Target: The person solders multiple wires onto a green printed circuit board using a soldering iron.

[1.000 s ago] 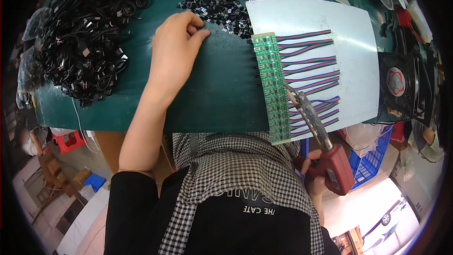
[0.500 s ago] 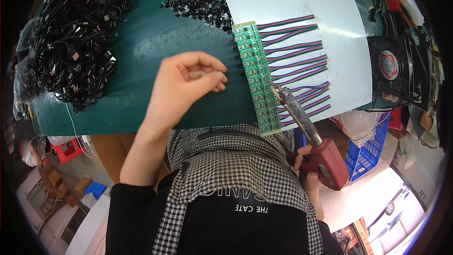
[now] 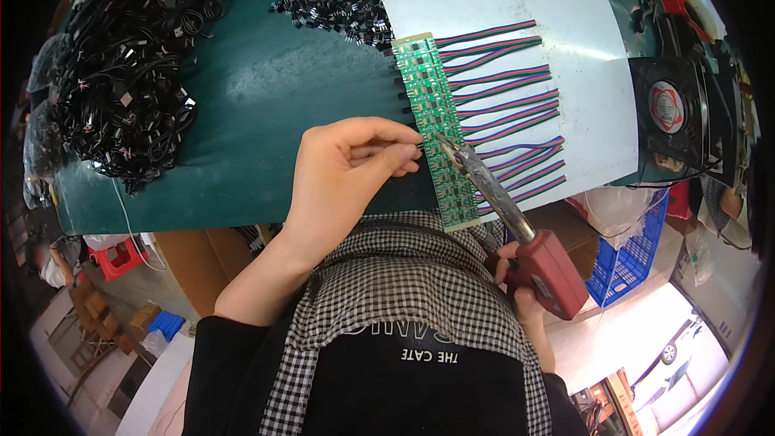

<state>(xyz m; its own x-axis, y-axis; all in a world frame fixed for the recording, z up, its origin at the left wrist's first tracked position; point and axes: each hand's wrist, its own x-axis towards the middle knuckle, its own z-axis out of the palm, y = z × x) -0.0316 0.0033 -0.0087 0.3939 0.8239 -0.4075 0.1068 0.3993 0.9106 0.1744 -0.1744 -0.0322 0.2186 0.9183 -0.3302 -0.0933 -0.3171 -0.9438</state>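
My right hand grips the red handle of a soldering gun, whose long, stained metal barrel slants up and left. Its tip is over the middle of a green circuit board panel, close to the panel's left edge. My left hand is closed in a pinch at that left edge, fingertips right beside it; whatever lies between them is too small to make out. Small black connectors stick out along the left edge above my fingers. Striped multicolour flat wires run from the panel's right side.
The panel lies partly on a white sheet on the green table. A pile of loose black connectors lies at the back. Bundled black cables heap up on the left. A black fan stands at the right, above a blue crate.
My left hand has moved right, reaching the panel's left edge, its fingers pinched. The soldering gun's tip has shifted left and slightly up, from the panel's right side toward its left edge.
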